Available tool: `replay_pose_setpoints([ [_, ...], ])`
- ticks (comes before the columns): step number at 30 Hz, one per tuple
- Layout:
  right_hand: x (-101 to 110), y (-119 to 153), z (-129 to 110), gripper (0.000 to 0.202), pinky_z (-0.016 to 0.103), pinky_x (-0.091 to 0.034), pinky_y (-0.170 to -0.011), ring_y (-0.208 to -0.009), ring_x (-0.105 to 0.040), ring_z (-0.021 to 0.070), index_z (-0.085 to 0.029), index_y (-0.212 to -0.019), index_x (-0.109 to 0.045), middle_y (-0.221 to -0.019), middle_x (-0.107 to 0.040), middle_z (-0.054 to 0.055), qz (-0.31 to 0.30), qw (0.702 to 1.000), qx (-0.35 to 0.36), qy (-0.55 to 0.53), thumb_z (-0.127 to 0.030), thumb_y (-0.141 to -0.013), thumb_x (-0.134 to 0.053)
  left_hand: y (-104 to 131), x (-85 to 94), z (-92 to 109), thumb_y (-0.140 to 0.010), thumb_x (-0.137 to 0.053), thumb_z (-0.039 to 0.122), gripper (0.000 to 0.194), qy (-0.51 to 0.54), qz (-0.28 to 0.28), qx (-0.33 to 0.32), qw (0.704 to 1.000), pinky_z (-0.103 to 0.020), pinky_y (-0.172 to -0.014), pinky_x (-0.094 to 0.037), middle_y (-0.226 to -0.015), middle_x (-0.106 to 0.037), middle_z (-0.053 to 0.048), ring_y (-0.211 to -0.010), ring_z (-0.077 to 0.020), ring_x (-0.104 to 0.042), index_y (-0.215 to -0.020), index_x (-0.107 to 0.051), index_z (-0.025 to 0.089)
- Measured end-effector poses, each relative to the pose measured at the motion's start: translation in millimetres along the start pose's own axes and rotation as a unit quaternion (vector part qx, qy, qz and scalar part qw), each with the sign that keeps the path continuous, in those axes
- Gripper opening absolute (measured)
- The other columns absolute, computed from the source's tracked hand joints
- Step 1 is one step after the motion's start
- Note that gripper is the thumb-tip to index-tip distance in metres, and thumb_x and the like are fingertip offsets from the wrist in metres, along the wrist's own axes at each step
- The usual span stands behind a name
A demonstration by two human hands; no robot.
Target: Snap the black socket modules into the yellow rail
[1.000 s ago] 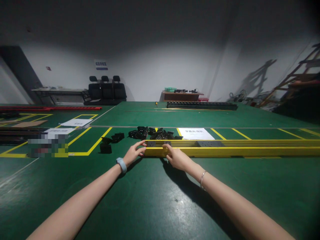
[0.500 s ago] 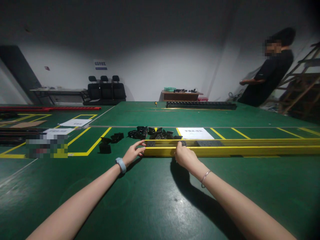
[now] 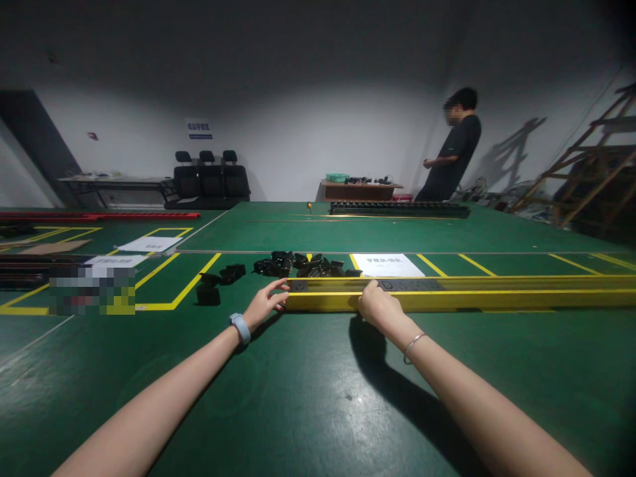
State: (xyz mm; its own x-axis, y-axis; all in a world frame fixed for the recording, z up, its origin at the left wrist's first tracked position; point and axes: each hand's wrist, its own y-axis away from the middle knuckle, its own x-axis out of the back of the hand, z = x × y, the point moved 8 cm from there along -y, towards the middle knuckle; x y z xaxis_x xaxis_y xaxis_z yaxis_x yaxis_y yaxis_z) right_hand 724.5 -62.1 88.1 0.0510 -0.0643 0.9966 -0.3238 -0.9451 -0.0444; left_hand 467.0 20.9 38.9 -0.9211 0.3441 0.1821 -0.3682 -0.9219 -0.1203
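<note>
Channel point(image 3: 462, 301), yellow, lies lengthwise L–R across green tabletop point(image 3: 278, 397), just ahead of both hands; its L end is by the L hand, R end runs out of view. L hand point(image 3: 263, 306): fingers parted, tips against channel end, no closed grip seen. R hand point(image 3: 382, 308): fingers curled over near wall, tips hidden inside; can't tell if pinching anything.

Small black module point(image 3: 386, 285) sits in channel just R of R fingertips, approx. in line w/ channel's long axis; R hand much nearer than L. Black socket strip point(image 3: 417, 285) adjoins it on R side, no clear gap visible. End module point(image 3: 299, 285) sits inside by L fingertips, w/ stretch of channel floor betw. it and R hand.

Edges: walls near + far bound sideways room; free run inside is toward L. Loose black parts point(image 3: 322, 267) and paper label point(image 3: 389, 265) lie beyond far wall. Person point(image 3: 454, 156) stands past tabletop, well apart
</note>
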Motion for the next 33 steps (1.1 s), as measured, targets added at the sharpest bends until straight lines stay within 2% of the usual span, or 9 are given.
replay_pose_setpoints([
  [2, -1.8, 9.4, -25.4, 0.042, 0.034, -0.046, -0.069, -0.086, -0.066, 0.0290, 0.002, -0.125, -0.039, -0.091, -0.065, 0.022, 0.014, 0.996, 0.085, -0.016, -0.018, -0.088, -0.038, -0.4, 0.0, -0.8, -0.076, -0.061, 0.036, 0.056, 0.002, -0.001, 0.000, 1.000, -0.028, -0.064, -0.052, -0.115, -0.058, -0.011, -0.076, -0.0132, -0.061, -0.127, -0.049, 0.017],
  [5, -10.1, 31.5, -72.4, 0.060, 0.029, -0.043, -0.067, -0.080, -0.066, 0.0239, -0.010, -0.141, -0.020, -0.089, -0.067, 0.014, -0.013, 0.968, 0.241, -0.074, -0.025, -0.088, -0.042, -0.1, -0.4, -0.5, -0.075, -0.063, 0.037, 0.056, 0.009, 0.000, -0.001, 1.000, -0.028, -0.064, -0.052, -0.114, -0.058, -0.011, -0.077, -0.0139, -0.062, -0.126, -0.050, 0.018],
  [8, -17.5, 45.7, -99.0, 0.067, 0.024, -0.039, -0.060, -0.070, -0.065, 0.0200, -0.020, -0.146, -0.010, -0.085, -0.067, 0.010, -0.038, 0.948, 0.302, -0.095, -0.026, -0.087, -0.042, 1.0, -0.9, 2.1, -0.074, -0.064, 0.038, 0.056, 0.010, 0.003, -0.003, 1.000, -0.028, -0.064, -0.052, -0.114, -0.058, -0.011, -0.078, -0.0148, -0.062, -0.125, -0.052, 0.018],
  [12, -22.4, 46.7, -105.4, 0.066, 0.023, -0.037, -0.058, -0.066, -0.063, 0.0187, -0.025, -0.146, -0.012, -0.082, -0.067, 0.008, -0.046, 0.946, 0.305, -0.104, -0.024, -0.088, -0.041, 1.6, -1.0, 4.6, -0.074, -0.064, 0.037, 0.055, 0.008, 0.006, -0.003, 1.000, -0.028, -0.063, -0.052, -0.112, -0.058, -0.010, -0.080, -0.0156, -0.061, -0.124, -0.052, 0.018],
  [17, -21.7, 42.5, -98.8, 0.061, 0.027, -0.040, -0.065, -0.074, -0.064, 0.0211, -0.023, -0.144, -0.019, -0.088, -0.067, 0.011, -0.033, 0.953, 0.285, -0.099, -0.023, -0.087, -0.040, 0.9, -1.5, 4.4, -0.074, -0.063, 0.035, 0.054, 0.010, 0.004, -0.003, 1.000, -0.028, -0.064, -0.053, -0.110, -0.059, -0.010, -0.080, -0.0153, -0.061, -0.124, -0.052, 0.018],
  [21, -17.0, 38.4, -91.8, 0.053, 0.028, -0.041, -0.065, -0.075, -0.064, 0.0225, -0.019, -0.139, -0.028, -0.086, -0.067, 0.012, -0.001, 0.960, 0.260, -0.105, -0.023, -0.087, -0.039, 1.2, -1.3, 3.3, -0.075, -0.062, 0.034, 0.055, 0.007, 0.007, 0.003, 1.000, -0.028, -0.064, -0.053, -0.113, -0.058, -0.010, -0.080, -0.0151, -0.061, -0.126, -0.051, 0.017],
  [23, -16.6, 35.9, -89.5, 0.053, 0.027, -0.040, -0.065, -0.074, -0.064, 0.0222, -0.017, -0.139, -0.027, -0.087, -0.067, 0.013, 0.002, 0.960, 0.254, -0.118, -0.024, -0.088, -0.038, 1.1, -1.7, 3.0, -0.075, -0.062, 0.034, 0.055, 0.008, 0.004, 0.002, 1.000, -0.027, -0.064, -0.052, -0.113, -0.058, -0.010, -0.080, -0.0149, -0.061, -0.126, -0.051, 0.017],
  [27, -22.5, 34.5, -93.8, 0.059, 0.025, -0.040, -0.062, -0.069, -0.063, 0.0189, -0.020, -0.144, -0.019, -0.083, -0.067, 0.009, -0.034, 0.947, 0.286, -0.143, -0.023, -0.088, -0.039, 0.0, -1.6, 1.9, -0.074, -0.063, 0.035, 0.054, 0.018, 0.002, -0.001, 1.000, -0.026, -0.061, -0.052, -0.111, -0.059, -0.009, -0.075, -0.0130, -0.061, -0.124, -0.052, 0.018],
  [33, -21.5, 31.3, -88.9, 0.055, 0.024, -0.040, -0.064, -0.074, -0.064, 0.0191, -0.023, -0.141, -0.025, -0.085, -0.067, 0.009, -0.028, 0.957, 0.260, -0.123, -0.023, -0.089, -0.040, -2.0, 1.7, -1.5, -0.077, -0.059, 0.042, 0.049, 0.041, 0.034, 0.009, 0.999, -0.027, -0.059, -0.052, -0.103, -0.062, -0.011, -0.072, -0.0132, -0.060, -0.118, -0.055, 0.015],
])
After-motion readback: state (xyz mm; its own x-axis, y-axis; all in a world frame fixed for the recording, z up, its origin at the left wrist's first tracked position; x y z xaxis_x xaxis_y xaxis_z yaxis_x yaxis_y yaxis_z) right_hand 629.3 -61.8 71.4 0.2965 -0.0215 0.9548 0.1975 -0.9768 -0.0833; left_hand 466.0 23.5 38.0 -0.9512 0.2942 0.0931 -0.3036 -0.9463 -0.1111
